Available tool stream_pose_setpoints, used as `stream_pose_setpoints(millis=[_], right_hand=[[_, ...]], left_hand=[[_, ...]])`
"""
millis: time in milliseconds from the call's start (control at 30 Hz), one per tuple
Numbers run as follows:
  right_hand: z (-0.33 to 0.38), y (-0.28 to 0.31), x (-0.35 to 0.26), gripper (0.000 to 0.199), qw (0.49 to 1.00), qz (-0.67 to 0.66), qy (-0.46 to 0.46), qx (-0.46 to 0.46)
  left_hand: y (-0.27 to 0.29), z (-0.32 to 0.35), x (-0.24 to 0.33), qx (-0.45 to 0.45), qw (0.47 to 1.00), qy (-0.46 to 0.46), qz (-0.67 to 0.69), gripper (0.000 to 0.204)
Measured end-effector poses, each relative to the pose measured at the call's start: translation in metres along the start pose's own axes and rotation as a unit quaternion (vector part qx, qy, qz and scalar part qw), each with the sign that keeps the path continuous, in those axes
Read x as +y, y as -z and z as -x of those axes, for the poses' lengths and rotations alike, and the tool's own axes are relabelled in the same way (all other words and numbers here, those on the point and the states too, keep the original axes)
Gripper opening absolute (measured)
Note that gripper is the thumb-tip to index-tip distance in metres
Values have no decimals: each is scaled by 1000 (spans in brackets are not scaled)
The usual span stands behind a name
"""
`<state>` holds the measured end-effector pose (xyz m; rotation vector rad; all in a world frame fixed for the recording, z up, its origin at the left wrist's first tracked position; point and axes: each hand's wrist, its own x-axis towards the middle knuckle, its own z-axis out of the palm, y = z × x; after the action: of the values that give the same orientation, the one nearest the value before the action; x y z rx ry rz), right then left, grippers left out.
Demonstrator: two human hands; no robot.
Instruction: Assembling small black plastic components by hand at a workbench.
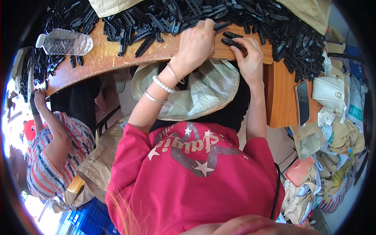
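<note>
My left hand (197, 42) is closed over the near edge of the wooden table, its back turned up. A black elongated plastic piece (221, 26) sticks out past its fingers; the fingertips themselves are hidden. Between thumb and fingers, my right hand (251, 55) pinches a black oval plastic piece (230, 42). Just beyond that lies a second black oval piece (232, 35) on the wood. Large heaps of black plastic parts (156, 19) cover the far side of the table. Below my hands, a woven white sack (188, 103) hangs open at the table's edge.
At the left, a clear plastic bottle (66, 42) lies on its side on the table (105, 55). A phone (302, 102) and a white handbag (329, 94) are to the right. A co-worker in a striped top (58, 156) sits at the left, reaching to the table.
</note>
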<state>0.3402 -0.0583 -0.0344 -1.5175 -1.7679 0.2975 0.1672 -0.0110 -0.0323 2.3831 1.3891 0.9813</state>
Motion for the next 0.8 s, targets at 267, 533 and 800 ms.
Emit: stream_pose_setpoints(millis=[267, 533, 800], right_hand=[[2, 0, -10, 22, 982, -186, -18, -34], [13, -3, -45, 25, 956, -295, -9, -6], [8, -5, -53, 46, 944, -329, -31, 3]], left_hand=[[36, 17, -7, -23, 957, 86, 276, 27], [63, 26, 2, -211, 908, 167, 321, 27], [64, 44, 9, -58, 968, 24, 242, 26]])
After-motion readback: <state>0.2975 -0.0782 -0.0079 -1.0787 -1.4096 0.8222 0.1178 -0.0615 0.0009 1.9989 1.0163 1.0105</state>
